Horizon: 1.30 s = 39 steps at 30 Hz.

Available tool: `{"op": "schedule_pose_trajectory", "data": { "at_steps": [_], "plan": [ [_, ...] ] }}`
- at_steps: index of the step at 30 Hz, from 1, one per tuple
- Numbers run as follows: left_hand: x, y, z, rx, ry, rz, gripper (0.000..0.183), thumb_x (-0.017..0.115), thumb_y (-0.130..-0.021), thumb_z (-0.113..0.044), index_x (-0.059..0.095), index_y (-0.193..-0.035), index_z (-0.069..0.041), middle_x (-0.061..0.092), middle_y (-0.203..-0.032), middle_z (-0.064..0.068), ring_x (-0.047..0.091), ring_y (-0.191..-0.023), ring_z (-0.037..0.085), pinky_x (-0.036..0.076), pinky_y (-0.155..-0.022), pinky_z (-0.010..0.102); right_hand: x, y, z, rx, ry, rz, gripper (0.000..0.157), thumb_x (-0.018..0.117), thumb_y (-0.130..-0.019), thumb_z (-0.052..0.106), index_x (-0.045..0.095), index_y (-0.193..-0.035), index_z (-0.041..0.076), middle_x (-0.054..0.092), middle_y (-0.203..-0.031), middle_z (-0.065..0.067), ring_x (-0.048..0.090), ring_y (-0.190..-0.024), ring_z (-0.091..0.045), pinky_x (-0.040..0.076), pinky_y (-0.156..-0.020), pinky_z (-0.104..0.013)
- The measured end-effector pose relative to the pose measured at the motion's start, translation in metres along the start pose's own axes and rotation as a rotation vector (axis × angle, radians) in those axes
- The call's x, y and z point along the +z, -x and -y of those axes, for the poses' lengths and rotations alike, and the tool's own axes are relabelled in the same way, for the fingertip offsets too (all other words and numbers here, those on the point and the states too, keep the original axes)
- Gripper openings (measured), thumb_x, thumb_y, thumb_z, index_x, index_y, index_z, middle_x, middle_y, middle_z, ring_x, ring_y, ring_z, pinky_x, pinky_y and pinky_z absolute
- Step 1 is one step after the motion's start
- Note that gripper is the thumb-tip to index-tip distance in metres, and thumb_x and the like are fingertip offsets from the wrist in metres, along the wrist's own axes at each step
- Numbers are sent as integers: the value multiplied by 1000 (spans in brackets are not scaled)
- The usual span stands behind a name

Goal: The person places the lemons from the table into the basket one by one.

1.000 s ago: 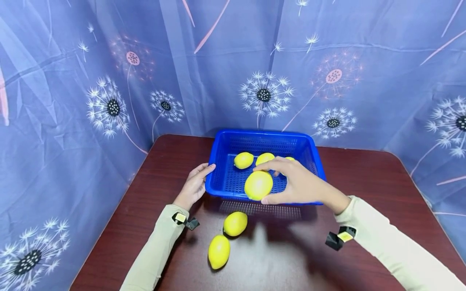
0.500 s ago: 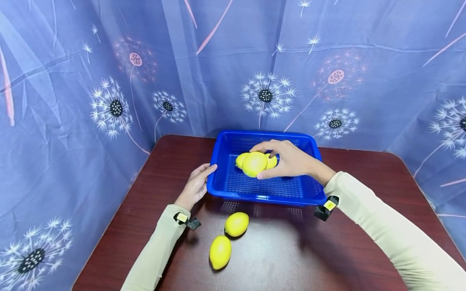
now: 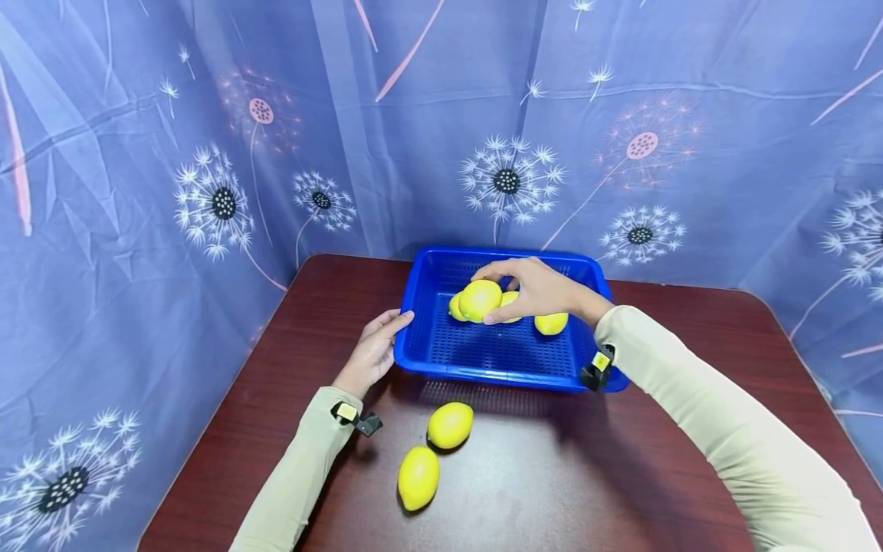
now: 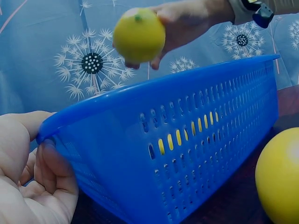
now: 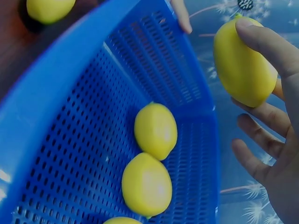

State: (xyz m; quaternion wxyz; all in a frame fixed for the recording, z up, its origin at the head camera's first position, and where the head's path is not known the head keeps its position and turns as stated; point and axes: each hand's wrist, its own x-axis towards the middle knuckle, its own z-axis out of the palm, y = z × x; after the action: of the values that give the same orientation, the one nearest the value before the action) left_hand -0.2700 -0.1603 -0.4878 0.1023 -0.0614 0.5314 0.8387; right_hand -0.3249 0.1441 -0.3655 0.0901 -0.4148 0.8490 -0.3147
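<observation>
The right hand [image 3: 534, 290] pinches one lemon [image 3: 480, 300]; beneath that grip, one blue basket [image 4: 107, 144] holds three lemons [image 5: 155, 130]. The left hand [image 3: 371, 351] grips its rim; to that hand's right, two lemons [image 3: 451, 425] lie on the table [image 3: 290, 345].

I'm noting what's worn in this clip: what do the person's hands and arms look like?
The left sleeve and right sleeve are plain, pale cream and long. The left wrist device and right wrist device are small and black, each with a yellow patch. The left hand and right hand wear no gloves.
</observation>
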Motion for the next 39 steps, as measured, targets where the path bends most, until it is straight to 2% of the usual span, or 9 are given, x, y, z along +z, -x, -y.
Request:
{"op": "schedule_pose_trajectory", "data": {
  "at_steps": [10, 18, 24, 28, 32, 35, 39],
  "plan": [
    [0, 0, 0, 2, -3, -1, 4, 62, -103, -13, 61, -105, -10, 71, -87, -1, 68, -74, 8, 59, -64, 23, 7, -12, -25, 76, 8, 73, 64, 87, -81, 42, 62, -135, 20, 66, -128, 0, 59, -119, -20, 54, -98, -53],
    [0, -2, 3, 12, 8, -14, 2, 62, -103, -11, 64, -101, -12, 70, -84, -2, 66, -70, 7, 58, -61, 22, 9, -26, -29, 96, 77, 148, 64, 89, -78, 42, 64, -131, 15, 69, -125, -3, 62, -118, -23, 50, -104, -53],
    [0, -1, 3, 13, 9, -22, 6, 65, -101, -13, 62, -104, -10, 70, -86, -2, 67, -73, 8, 59, -64, 23, 13, -35, -32, 132, 140, 192, 65, 90, -75, 44, 66, -127, 15, 73, -115, -1, 65, -107, -19, 53, -97, -45],
    [0, -1, 2, 10, 4, -28, 1, 61, -103, -11, 62, -102, -11, 69, -85, -2, 66, -72, 8, 58, -63, 22, 18, -41, -33, 144, 160, 224, 65, 90, -74, 46, 66, -126, 15, 74, -114, -1, 65, -102, -18, 55, -91, -40],
    [1, -2, 2, 5, 10, -30, 1, 61, -103, -10, 62, -104, -9, 68, -86, -1, 66, -72, 8, 58, -63, 22, 23, -47, -33, 163, 165, 273, 63, 91, -73, 45, 66, -124, 17, 73, -117, -4, 66, -105, -20, 55, -91, -39],
    [1, -1, 2, 3, 17, -30, 5, 63, -102, -10, 62, -106, -8, 69, -87, -1, 67, -74, 9, 59, -64, 23, 27, -50, -33, 172, 206, 307, 64, 91, -71, 48, 67, -122, 18, 72, -118, -7, 65, -110, -22, 54, -93, -41],
    [1, -1, 1, 2, 14, -27, 6, 64, -102, -11, 61, -106, -8, 69, -88, 0, 67, -75, 9, 59, -65, 24, 33, -52, -34, 185, 272, 348, 65, 91, -71, 51, 67, -121, 19, 73, -114, -6, 64, -107, -22, 54, -91, -41]
  ]
}}
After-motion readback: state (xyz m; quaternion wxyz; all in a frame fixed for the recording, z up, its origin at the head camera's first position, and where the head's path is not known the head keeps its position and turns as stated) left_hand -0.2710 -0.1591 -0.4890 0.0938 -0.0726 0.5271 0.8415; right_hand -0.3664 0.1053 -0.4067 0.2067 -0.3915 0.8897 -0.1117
